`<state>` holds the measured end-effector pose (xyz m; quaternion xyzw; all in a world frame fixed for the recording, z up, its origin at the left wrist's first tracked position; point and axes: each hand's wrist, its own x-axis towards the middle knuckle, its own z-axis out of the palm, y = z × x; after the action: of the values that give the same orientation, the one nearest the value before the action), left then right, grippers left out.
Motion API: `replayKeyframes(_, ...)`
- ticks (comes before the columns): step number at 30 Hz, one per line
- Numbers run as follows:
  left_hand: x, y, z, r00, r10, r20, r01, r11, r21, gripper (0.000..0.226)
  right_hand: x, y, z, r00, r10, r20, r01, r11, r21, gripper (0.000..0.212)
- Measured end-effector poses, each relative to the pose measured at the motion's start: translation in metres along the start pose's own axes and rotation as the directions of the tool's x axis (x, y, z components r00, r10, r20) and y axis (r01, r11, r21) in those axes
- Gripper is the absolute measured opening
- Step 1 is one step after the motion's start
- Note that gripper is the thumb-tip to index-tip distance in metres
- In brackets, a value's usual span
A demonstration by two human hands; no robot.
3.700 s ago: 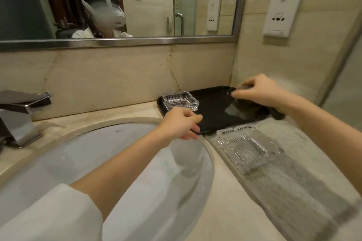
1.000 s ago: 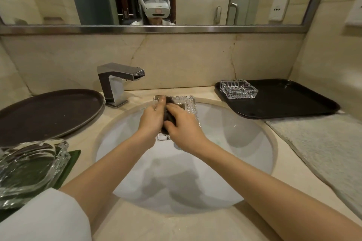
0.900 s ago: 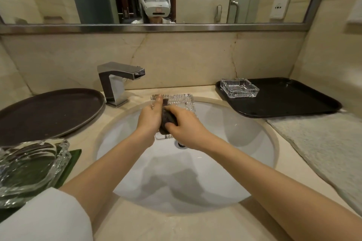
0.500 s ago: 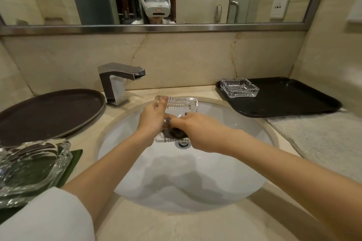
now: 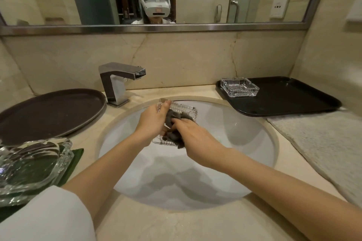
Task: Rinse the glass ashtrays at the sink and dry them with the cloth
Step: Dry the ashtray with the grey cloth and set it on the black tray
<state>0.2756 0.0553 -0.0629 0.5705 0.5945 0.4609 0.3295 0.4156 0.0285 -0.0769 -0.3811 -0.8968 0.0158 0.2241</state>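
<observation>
Glass ashtray (image 5: 183,109) was held tilted over the sink (image 5: 244,143), left hand (image 5: 151,125) with its grip clamped on the ashtray's edge. Right hand (image 5: 195,135) had its grip bunched around the dark cloth (image 5: 174,123), pressed into the ashtray. Second ashtray (image 5: 240,87) sat on the black tray (image 5: 293,96).

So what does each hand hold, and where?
Left hand grips the glass ashtray by its left edge; right hand presses the dark cloth into it.

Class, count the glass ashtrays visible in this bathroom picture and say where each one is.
2. One ashtray is held over the sink, partly covered by the cloth; the other ashtray sits on the black tray.
</observation>
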Motion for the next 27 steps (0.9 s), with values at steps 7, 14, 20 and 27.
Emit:
replayKeyframes(7,0.001,0.008,0.000,1.000,0.008,-0.011,-0.009,0.999,-0.033,0.042,0.014,-0.011,-0.001,0.992,0.119,-0.030,-0.113,0.981,0.156,0.040)
replayKeyframes(14,0.003,0.010,-0.011,0.997,0.019,-0.079,-0.016,0.999,0.037,0.042,0.015,-0.023,-0.016,0.994,0.035,0.101,-0.060,0.964,0.261,0.036)
replayKeyframes(20,-0.005,0.016,-0.009,0.999,0.035,0.008,-0.035,0.998,0.060,0.033,0.003,0.002,-0.021,0.949,-0.221,0.223,0.293,0.878,-0.377,0.034)
replayKeyframes(27,-0.005,0.020,-0.008,0.967,-0.113,0.227,0.111,0.994,0.021,0.030,-0.001,0.035,-0.032,0.911,-0.379,0.160,0.397,0.709,-0.583,0.004)
